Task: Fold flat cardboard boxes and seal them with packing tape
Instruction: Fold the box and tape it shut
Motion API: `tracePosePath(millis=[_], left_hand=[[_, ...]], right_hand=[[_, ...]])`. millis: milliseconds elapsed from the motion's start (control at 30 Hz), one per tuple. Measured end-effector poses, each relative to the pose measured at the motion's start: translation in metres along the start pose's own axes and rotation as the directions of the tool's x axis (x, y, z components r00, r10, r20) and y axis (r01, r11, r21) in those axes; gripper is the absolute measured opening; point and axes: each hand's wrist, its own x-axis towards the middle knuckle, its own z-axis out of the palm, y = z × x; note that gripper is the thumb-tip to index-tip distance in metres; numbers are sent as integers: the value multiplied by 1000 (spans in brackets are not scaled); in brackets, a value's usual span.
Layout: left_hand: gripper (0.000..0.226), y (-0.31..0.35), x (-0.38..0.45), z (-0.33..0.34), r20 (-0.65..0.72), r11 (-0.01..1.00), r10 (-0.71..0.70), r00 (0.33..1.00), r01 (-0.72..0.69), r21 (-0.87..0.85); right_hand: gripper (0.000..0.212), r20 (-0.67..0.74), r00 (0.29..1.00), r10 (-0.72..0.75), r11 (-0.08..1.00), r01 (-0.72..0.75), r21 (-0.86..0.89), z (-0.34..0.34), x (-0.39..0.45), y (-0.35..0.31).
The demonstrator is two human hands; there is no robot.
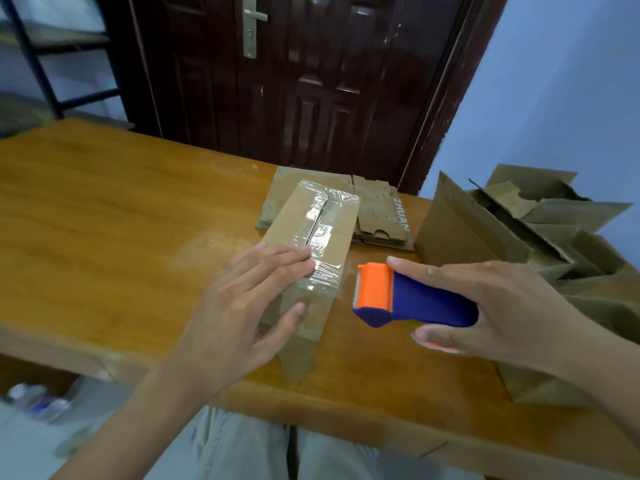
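Head view: sealing step. Your left hand (252, 299), fingers straight, presses clear tape on the small brown cardboard box (313, 244) at centre; your right hand (491, 306) grips the blue-and-orange tape dispenser (408, 299) at 3 o'clock. Next: probably smooth the tape end down.

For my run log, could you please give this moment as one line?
left hand: pressing tape on folded box | right hand: gripping tape dispenser | seam: taped
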Motion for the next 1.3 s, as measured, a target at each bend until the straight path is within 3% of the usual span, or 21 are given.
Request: tracePosePath(millis=[300,433,633,800,900,967,1000,1067,1167,1300], left_hand=[[42,26,0,16,-103,985,-170,980,168,-22],[41,35,1,22,-95,983,-183,978,180,-38],[47,46,0,27,-61,969,-216,975,221,112],[49,63,5,32,-48,939,-255,966,260,226],[39,61,20,23,-52,936,-230,972,236,261],[33,53,29,17,-14,944,-183,983,179,278],[31,47,30,15,-5,954,-161,987,156,256],[33,36,26,16,-37,981,-164,986,167,99],[45,29,15,22,-145,933,-285,947,240,-268],[50,23,12,23,-178,890,-297,938,204,-409]], right_hand=[[77,105,993,-58,951,86,-295,-47,37,-19],[62,165,984,-73,864,145,-482,-22,55,-38],[80,-160,978,132,867,-192,-460,48,43,-33],[81,-286,899,331,875,-406,-264,114,25,-31],[67,-310,853,420,854,-487,-184,117,22,-40],[66,-402,768,498,852,-520,62,99,24,-49],[63,-444,727,523,852,-462,247,87,27,-55],[54,-513,722,465,851,-203,485,73,39,-66],[50,-508,796,329,835,7,550,86,64,-84],[47,-588,714,380,748,137,650,111,77,-76]])
